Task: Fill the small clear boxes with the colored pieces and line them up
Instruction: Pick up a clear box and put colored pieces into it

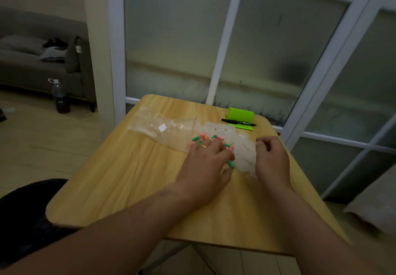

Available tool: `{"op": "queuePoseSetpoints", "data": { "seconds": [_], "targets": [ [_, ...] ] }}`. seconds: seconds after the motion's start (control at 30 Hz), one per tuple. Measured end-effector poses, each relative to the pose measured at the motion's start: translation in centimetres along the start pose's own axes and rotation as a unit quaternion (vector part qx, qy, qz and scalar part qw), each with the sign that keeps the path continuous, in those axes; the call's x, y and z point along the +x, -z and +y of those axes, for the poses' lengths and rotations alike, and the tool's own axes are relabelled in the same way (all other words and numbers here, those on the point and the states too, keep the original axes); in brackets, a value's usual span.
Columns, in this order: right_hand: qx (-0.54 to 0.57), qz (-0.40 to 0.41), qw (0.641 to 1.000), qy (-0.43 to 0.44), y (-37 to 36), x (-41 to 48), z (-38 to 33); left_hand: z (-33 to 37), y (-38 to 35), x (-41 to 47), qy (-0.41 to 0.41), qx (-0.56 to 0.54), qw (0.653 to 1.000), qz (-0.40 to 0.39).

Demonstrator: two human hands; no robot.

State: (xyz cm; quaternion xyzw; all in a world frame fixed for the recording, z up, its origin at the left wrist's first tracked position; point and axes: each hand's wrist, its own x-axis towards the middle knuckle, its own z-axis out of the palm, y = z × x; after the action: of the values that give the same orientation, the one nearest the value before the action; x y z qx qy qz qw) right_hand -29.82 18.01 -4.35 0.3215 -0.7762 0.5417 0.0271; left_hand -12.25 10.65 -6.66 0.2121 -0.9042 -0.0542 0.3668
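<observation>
Nearest, on the wooden table, both forearms reach in from the near edge. The left hand lies palm down on the colored pieces, its fingers fairly straight and spread across the pile. No piece shows pinched between them, though the fingertips are partly hidden among the pieces. One green piece lies just right of its thumb. The right hand rests at the right edge of the clear boxes. Its fingers are curled inward, and I cannot tell whether they have hold of a box or of nothing.

The boxes sit in a loose, cloudy heap between the two hands and run a little further back. None looks filled or lined up. The task seems to be at its start, with pieces being gathered or sorted. The next move likely calls for singling out one box, holding it steady with the right hand, and pinching up a few pieces with the left to drop in.

Further back on the left lies a clear plastic bag with a red strip at its mouth and a small white label, blank or too blurred to read. At the far right are a black pen with pale print I cannot read and a bright green item behind it.
</observation>
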Motion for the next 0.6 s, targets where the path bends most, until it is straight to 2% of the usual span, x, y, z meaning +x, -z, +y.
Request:
{"op": "queuePoseSetpoints", "data": {
  "seconds": [0.07, 0.2, 0.4, 0.6],
  "targets": [
    [-0.049, -0.018, 0.999, -0.004, 1.1, -0.6, 1.1, 1.1, -1.2, 0.3, -0.012, 0.038, 0.997, -0.064],
    [-0.104, -0.078, 0.991, -0.021, 2.0, -1.3, 2.7, 2.1, -2.5, 2.3, 0.015, 0.096, 0.99, -0.103],
    [-0.065, -0.112, 0.991, 0.031, 1.0, -1.6, 2.5, 0.6, -3.3, 4.0, 0.06, 0.16, 0.981, -0.095],
    [-0.033, -0.131, 0.989, 0.053, 2.4, -2.5, 2.4, 1.1, -2.9, 3.5, 0.079, 0.155, 0.981, -0.085]
  ]
}}
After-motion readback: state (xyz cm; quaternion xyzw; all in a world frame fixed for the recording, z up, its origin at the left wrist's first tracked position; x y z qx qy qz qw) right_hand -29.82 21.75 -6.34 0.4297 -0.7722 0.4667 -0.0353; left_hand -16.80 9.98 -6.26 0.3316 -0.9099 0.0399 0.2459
